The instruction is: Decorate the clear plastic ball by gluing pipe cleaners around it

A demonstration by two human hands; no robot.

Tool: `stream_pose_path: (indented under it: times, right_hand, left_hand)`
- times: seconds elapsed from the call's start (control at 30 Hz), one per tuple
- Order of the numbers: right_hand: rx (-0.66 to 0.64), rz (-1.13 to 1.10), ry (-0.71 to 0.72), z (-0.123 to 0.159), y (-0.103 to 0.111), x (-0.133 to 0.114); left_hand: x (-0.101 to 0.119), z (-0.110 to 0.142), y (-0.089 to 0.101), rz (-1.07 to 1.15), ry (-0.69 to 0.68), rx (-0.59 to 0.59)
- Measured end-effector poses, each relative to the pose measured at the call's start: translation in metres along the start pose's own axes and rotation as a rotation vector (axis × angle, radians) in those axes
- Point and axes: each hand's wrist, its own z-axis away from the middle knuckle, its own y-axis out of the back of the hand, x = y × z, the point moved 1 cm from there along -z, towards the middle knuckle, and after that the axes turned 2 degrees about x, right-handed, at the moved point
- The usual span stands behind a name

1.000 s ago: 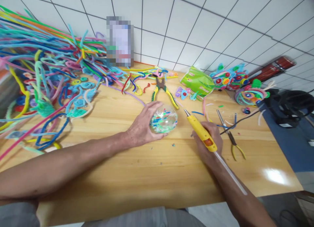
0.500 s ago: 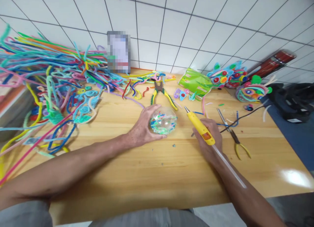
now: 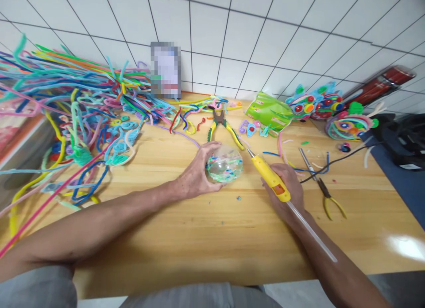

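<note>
My left hand (image 3: 198, 173) is closed around the left side of a clear ball (image 3: 225, 165) with bits of green, blue and pink in it. In my right hand (image 3: 288, 188) is a yellow hot glue gun (image 3: 270, 177), its metal tip pointing up and left, just right of the ball and apart from it. A clear glue stick (image 3: 312, 230) sticks out of the gun's back end along my forearm. Behind the ball, large pliers (image 3: 219, 118) with yellow and green handles lie spread on the wooden table (image 3: 186, 250).
Colourful pipe cleaners (image 3: 83, 82) are heaped at the left. Toward the back stand a green packet (image 3: 270, 112) and decorated balls (image 3: 348, 125). Small yellow-handled pliers (image 3: 327, 197) and a black cord (image 3: 335, 159) lie at the right. A red flask (image 3: 381, 86) leans against the tiled wall.
The ball has turned a little in my left hand, and the glue gun's tip is slightly nearer to it. The whole view has shifted a little.
</note>
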Motion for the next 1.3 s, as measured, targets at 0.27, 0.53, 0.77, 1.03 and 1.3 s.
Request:
stream_pose_path:
  times: [0.27, 0.53, 0.77, 1.03, 1.3]
  right_hand:
    - [0.011, -0.013, -0.011, -0.001, 0.000, -0.002]
    - [0.004, 0.000, -0.015, 0.004, 0.000, -0.001]
    - [-0.050, 0.065, 0.095, -0.006, 0.011, -0.010]
    - [-0.040, 0.111, 0.200, -0.012, 0.013, -0.022]
    - [-0.048, 0.119, 0.210, -0.013, 0.011, -0.027]
  left_hand:
    - [0.002, -0.001, 0.005, -0.044, 0.048, -0.036]
    - [0.002, 0.000, 0.004, -0.098, 0.004, -0.016]
    - [0.004, 0.000, 0.003, -0.130, -0.032, -0.003]
    - [0.007, 0.000, 0.002, -0.203, -0.091, 0.035]
    - [0.001, 0.000, 0.000, -0.163, -0.059, 0.042]
